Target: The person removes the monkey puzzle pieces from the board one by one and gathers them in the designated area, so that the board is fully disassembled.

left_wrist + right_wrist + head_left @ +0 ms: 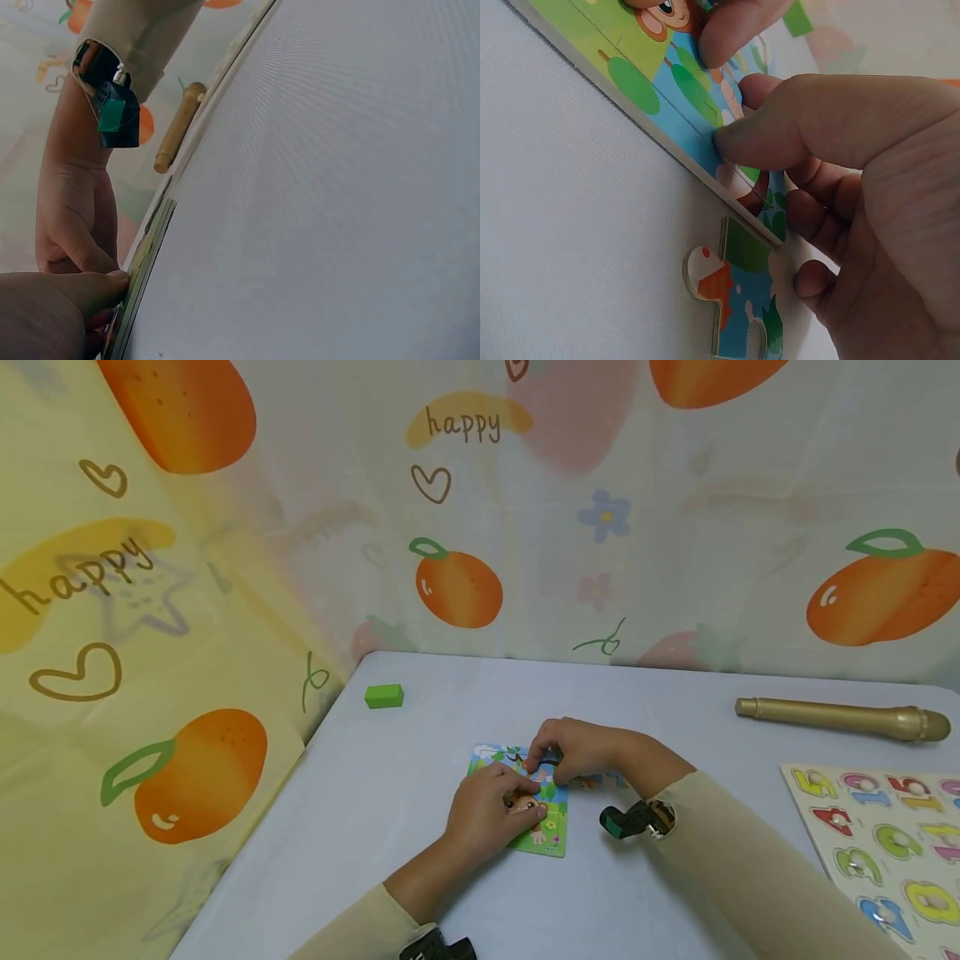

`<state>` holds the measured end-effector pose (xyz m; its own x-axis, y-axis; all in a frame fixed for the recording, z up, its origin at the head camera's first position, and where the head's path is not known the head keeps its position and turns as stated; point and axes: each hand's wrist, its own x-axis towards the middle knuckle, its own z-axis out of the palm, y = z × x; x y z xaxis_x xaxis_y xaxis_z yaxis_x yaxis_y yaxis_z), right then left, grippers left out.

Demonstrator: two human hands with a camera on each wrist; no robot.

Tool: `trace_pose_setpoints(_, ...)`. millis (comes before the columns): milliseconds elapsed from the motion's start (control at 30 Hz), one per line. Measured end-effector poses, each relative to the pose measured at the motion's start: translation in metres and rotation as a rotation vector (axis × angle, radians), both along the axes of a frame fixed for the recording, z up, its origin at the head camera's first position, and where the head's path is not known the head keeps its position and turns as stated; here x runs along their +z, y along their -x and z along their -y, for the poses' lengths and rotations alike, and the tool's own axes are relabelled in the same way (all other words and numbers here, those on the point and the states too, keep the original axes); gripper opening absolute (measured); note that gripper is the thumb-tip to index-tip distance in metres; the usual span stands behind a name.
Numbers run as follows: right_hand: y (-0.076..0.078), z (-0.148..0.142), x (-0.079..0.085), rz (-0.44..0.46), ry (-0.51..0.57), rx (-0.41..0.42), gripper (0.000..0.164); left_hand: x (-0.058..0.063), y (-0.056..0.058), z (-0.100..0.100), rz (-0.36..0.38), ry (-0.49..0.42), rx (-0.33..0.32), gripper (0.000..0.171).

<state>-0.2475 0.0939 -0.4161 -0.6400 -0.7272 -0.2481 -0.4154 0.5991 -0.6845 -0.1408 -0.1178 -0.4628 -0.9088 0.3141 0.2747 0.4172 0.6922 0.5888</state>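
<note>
A bright jigsaw puzzle (556,841) with a cartoon animal and green leaves lies flat on the white table. My left hand (476,814) rests on its left side, thumb and forefinger spread over the picture; the left wrist view has the thumb (101,289) at the board's edge. At the upper right part, my right hand (588,749) pinches at a puzzle piece with thumb and bent forefinger. That piece is largely covered by the fingers. Beside the puzzle, partly under the right hand, lies a loose puzzle piece (742,292) with a blue and orange print.
A green block (384,697) sits toward the back left of the table. On the right lie a gold toy microphone (840,718) and a board of colourful numbers (862,837). A fruit-printed curtain (525,577) hangs behind the table and along its left side.
</note>
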Motion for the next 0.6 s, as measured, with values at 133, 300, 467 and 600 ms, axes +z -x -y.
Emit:
trace_pose_setpoints(133,0.0,-0.0003,0.0008,0.006,-0.004,0.0,0.038,0.0002,-0.0003,0.0,-0.003,0.002,0.008,0.025)
trace_pose_setpoints(300,-0.0004,-0.0001,0.0016,0.015,0.005,-0.001,0.032,0.0,-0.0005,-0.0003,-0.005,0.0,0.013,0.025)
trace_pose_setpoints(467,-0.0013,-0.0022,0.0027,0.009,0.04,-0.031,0.027,-0.0009,-0.0005,-0.0007,-0.017,0.005,0.009,0.025)
trace_pose_setpoints(600,-0.0012,-0.0034,0.0045,0.0,0.103,-0.053,0.029,-0.0016,0.0,-0.0007,-0.022,0.01,0.01,0.025)
